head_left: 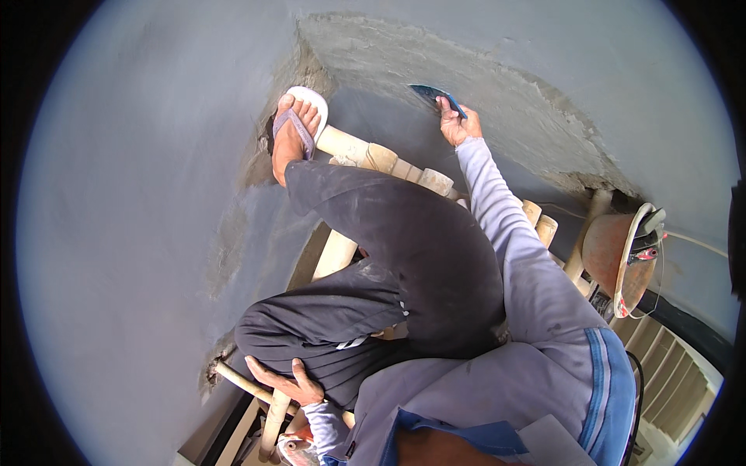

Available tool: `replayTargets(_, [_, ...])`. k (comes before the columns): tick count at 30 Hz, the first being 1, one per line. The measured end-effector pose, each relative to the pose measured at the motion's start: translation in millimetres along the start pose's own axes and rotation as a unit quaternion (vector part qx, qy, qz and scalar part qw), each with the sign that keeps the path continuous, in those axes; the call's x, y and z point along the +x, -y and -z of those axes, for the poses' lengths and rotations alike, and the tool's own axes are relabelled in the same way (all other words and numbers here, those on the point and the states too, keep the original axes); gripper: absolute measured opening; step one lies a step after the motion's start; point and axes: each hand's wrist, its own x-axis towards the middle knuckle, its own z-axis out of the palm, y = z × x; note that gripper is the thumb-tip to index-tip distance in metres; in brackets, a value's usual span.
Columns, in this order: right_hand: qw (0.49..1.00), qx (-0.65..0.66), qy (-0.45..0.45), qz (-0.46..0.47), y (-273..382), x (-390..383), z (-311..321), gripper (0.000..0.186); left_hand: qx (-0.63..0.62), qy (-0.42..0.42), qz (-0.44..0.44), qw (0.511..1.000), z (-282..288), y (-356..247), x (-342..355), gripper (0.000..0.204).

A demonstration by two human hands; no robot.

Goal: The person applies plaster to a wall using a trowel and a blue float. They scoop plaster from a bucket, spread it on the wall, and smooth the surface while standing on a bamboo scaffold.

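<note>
My right hand (460, 126) reaches up and grips a flat blue scraper (427, 92) by one edge, fingers closed round it. The scraper's blade lies at or very close to a rough band of grey plaster (497, 89) on the wall; whether it touches, I cannot tell. My left hand (289, 383) rests on my bent knee in dark trousers (287, 322), fingers spread and holding nothing.
I sit on pale bamboo poles (365, 153), one foot in a flip-flop (311, 109) braced near the wall corner. A bucket (602, 245) holding tools hangs or stands at right, by a thin cord. Pale slats (660, 365) show below it. Smooth grey wall (140, 194) rises at left.
</note>
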Motion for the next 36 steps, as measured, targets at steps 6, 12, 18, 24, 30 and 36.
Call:
replayTargets(6, [0.990, -0.117, 0.078, 0.012, -11, -91, -12, 0.019, -0.015, -0.016, -0.005, 1.000, 1, 0, -2, 0.077])
replayTargets(12, [0.951, -0.296, -0.086, -0.025, -17, -104, 4, 0.013, -0.019, -0.011, 0.004, 1.000, -5, -2, 0, 0.077])
replayTargets(18, [0.922, -0.349, -0.166, -0.027, -45, -24, 29, 0.018, -0.017, -0.010, -0.009, 1.000, -4, 0, 2, 0.078])
replayTargets(24, [0.942, -0.269, -0.194, 0.053, -56, -4, 21, 0.017, -0.021, -0.021, 0.000, 1.000, -4, -4, 1, 0.077])
replayTargets(30, [0.968, -0.183, -0.139, 0.104, -55, -2, 5, 0.012, -0.010, -0.017, -0.011, 1.000, -4, 3, 2, 0.078])
replayTargets(36, [0.973, -0.196, -0.042, 0.114, -53, -17, -7, 0.011, -0.020, -0.025, -0.002, 0.999, -4, 4, 2, 0.080])
